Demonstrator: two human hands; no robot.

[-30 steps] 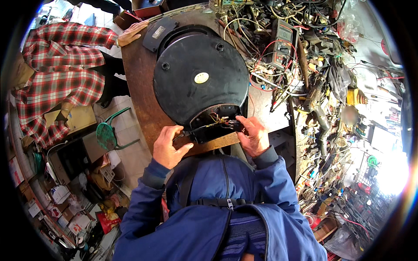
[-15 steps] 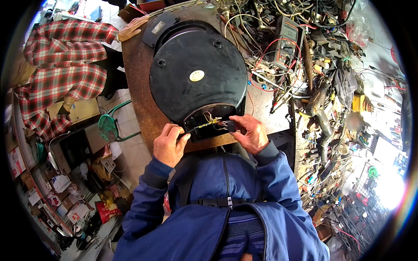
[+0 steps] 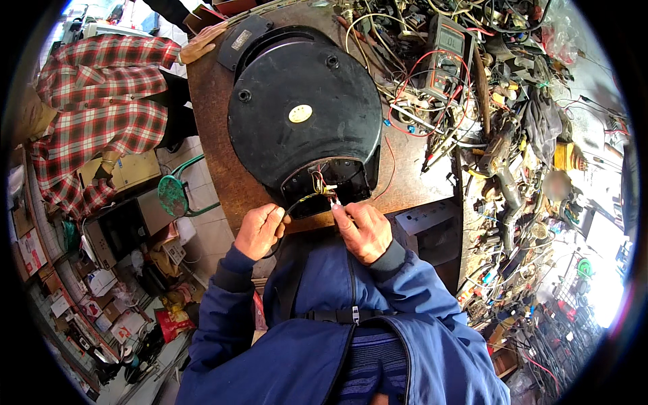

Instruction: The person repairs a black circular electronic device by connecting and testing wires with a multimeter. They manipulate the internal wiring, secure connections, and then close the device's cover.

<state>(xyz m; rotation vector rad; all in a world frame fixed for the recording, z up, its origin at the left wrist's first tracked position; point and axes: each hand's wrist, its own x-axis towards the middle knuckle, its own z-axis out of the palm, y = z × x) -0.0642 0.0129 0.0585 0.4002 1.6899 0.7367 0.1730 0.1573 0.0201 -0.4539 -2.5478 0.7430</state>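
Repair workshop, worn workbench (image 3: pixel 408 181), multimeter (image 3: pixel 445 57), heaped cables and parts (image 3: pixel 520 250), opened device (image 3: pixel 304 125)

Multimeter (image 3: pixel 440 74), screen lit or not hard to tell, lying at right of brown tabletop (image 3: pixel 214 145); tangled cables (image 3: pixel 466 13) beside it. Further right, clutter with yellow part (image 3: pixel 569 156), clear bag (image 3: pixel 560 42), green spool (image 3: pixel 584 268); strong glare at edge. Left: person in red plaid shirt (image 3: pixel 111 101), sleeve stretched toward tabletop. Green stool (image 3: pixel 174 196) on tiled floor (image 3: pixel 200 236). Tan box (image 3: pixel 131 170) near person; red packet (image 3: pixel 172 324) lower left.
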